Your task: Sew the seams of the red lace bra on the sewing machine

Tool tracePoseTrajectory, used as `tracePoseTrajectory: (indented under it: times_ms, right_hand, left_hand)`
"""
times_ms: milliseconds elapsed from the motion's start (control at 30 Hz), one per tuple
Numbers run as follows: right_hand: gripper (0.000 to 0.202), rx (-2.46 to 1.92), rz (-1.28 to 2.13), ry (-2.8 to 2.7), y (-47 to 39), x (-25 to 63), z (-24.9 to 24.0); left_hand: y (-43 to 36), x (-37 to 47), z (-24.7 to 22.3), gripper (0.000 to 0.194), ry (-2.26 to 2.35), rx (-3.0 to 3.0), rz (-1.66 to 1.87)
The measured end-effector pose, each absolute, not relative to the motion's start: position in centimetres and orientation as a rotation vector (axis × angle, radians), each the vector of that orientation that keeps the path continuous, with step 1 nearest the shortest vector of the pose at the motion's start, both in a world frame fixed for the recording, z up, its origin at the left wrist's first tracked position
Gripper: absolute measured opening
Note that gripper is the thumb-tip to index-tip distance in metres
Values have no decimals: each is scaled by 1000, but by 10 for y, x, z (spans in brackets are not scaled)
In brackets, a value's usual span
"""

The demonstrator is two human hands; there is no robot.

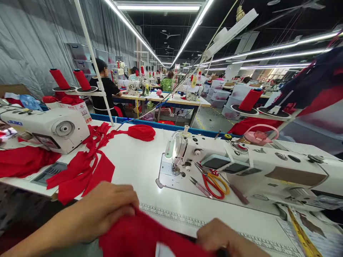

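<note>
At the table's front edge, my left hand [107,208] is closed on a piece of red fabric [136,233]. The cloth stretches across to my right hand [218,235], which is closed on its other end and slightly blurred. A small white patch [163,250] shows at the bottom of the cloth. Something dark lies by my right fingers, too cut off to name. Beyond my hands, the sewing machine [198,150] has its needle area lit, with no cloth under the foot.
Scissors [214,184] and tweezers [200,187] lie on the machine bed. Red fabric strips [88,167] are heaped at left beside a second sewing machine [66,128]. A printed ruler [171,214] runs along the front; a yellow tape measure [302,235] lies right. Co-workers sit farther back.
</note>
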State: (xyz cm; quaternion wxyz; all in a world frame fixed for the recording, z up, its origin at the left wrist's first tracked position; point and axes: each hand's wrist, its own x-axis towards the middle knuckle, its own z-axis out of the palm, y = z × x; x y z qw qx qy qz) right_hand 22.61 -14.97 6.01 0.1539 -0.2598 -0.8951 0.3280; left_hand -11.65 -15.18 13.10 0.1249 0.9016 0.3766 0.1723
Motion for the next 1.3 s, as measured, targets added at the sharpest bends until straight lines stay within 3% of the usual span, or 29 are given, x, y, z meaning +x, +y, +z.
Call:
tracePoseTrajectory:
  times_ms: [133, 200, 300, 400, 500, 667, 800, 900, 1000, 1300]
  right_hand:
    - [31, -1045, -66, -2502, -131, 285, 72]
    - [32, -1058, -462, -2458, -130, 303, 59]
    - [34, -1063, -639, -2483, -141, 308, 27]
    - [32, -1039, -509, -2480, -151, 289, 7]
    - [35, -988, -183, -2432, -145, 254, 5]
    - [41, -946, 317, -2450, -113, 210, -12]
    - [62, -1187, 437, -2524, -103, 220, -36]
    - [68, -1258, 503, -2551, -106, 230, -41]
    - [59, -1268, 514, -2529, -109, 229, -39]
    - [59, -1283, 629, -2466, -109, 228, -20]
  left_hand:
    - [-129, -126, 87, 20, 1161, 3397, 1139]
    - [-129, -125, 57, 25, 1064, 3547, 1102]
    - [-142, -117, 14, 27, 1069, 3396, 928]
    - [-152, -103, -8, 19, 1015, 3123, 1024]
    - [-142, -80, -10, 33, 904, 2889, 1117]
    - [-111, -46, -28, 43, 1163, 2592, 810]
    - [-105, -50, -45, 76, 1397, 2612, 462]
    - [-106, -56, -43, 70, 1401, 2608, 325]
    - [-106, -56, -40, 62, 1426, 2620, 309]
    - [-105, -54, -31, 72, 1448, 2654, 424]
